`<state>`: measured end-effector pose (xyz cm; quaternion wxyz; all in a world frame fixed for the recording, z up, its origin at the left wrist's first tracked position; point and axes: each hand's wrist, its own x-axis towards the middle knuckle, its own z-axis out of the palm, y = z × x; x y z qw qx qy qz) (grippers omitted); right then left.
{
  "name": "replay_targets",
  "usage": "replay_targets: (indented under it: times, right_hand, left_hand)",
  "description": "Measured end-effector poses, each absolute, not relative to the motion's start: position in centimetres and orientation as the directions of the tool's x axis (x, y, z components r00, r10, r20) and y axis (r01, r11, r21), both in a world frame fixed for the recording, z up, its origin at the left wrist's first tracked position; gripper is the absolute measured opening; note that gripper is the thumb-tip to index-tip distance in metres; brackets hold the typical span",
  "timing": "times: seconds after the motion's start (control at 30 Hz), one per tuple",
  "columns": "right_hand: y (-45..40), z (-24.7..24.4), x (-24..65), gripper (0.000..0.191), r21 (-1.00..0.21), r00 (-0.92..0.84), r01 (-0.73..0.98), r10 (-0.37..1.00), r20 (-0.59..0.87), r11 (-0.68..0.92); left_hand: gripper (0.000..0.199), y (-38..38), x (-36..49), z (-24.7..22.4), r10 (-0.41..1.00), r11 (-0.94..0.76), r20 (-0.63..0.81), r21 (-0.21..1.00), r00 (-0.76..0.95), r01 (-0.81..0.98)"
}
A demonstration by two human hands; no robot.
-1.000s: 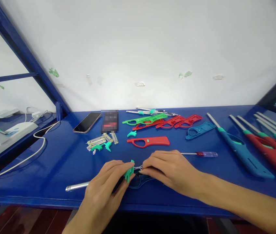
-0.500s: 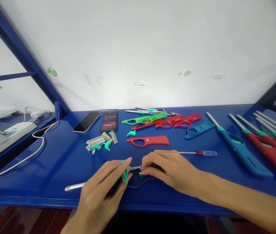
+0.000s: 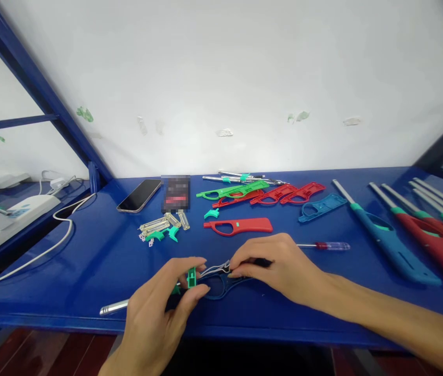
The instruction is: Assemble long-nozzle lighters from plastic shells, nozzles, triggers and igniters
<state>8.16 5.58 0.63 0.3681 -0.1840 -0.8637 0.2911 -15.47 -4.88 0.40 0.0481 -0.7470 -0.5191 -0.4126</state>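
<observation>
A broad lane of bare blue tabletop [image 3: 102, 245] runs between the white cable [image 3: 71, 230] and the pile of clear fuel tanks [image 3: 154, 226], wide enough for a hand. White wires [image 3: 215, 269] bridge the gap between the left hand [image 3: 162, 297] and right hand [image 3: 279, 261]. Beyond these 2, the red handle shell [image 3: 250, 225] blocks the way. Bare tabletop separates the right forearm from the blue lighter [image 3: 397, 250]; the screwdriver [image 3: 333, 246] lies across its far end.
</observation>
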Motion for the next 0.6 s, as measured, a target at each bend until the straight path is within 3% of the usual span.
replay_targets:
  times: [0.13,0.23,0.6]
  right_hand:
    - [5.40,0.77,8.18,0.005,-0.667,-0.656,0.117,0.561,0.505,0.736]
    - [5.27,0.84,8.18,0.007,-0.683,-0.651,0.126,0.580,0.490,0.719]
    - [5.16,1.02,8.15,0.005,-0.698,-0.641,0.133,0.598,0.480,0.703]
  left_hand:
    - [0.028,-4.89,-15.34,-0.26,0.743,-0.440,0.670,0.487,0.001,0.755]
    - [0.016,-4.79,-15.40,-0.28,0.764,-0.483,0.643,0.523,0.046,0.703]
    - [0.030,-4.85,-15.16,0.20,0.698,-0.500,0.711,0.402,0.082,0.767]
